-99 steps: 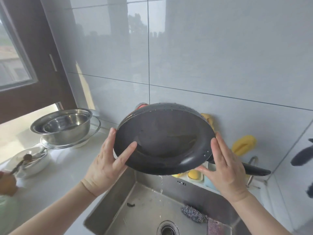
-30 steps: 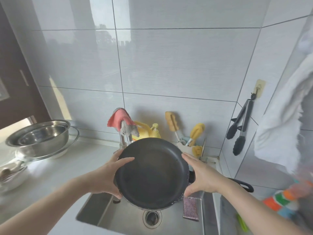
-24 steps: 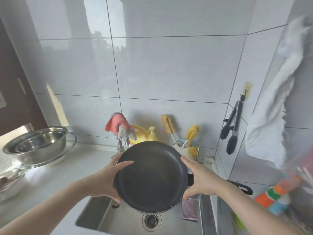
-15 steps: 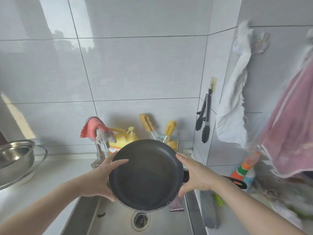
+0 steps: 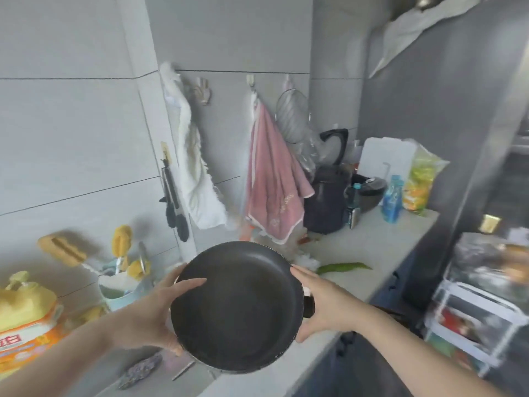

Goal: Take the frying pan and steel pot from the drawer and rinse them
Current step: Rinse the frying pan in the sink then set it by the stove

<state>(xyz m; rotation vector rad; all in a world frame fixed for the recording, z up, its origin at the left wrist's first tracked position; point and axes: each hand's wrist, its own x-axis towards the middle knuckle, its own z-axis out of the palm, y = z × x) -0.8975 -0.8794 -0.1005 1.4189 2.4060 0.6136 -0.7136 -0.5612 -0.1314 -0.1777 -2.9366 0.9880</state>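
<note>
Head view, frying pan [image 5: 237, 308] tilted toward camera, handle pointing right

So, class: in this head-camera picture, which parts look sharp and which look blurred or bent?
Head view: the frying pan and both hands, left hand and right hand, are fairly sharp; the shelf rack at right is smeared; the wall's tile lines slant with wide-angle distortion.

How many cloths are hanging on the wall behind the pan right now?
2 on the hooks: a white cloth above the black tongs, and a pink towel to its right. A pale cloth drapes at top right; others may be hidden.
</note>
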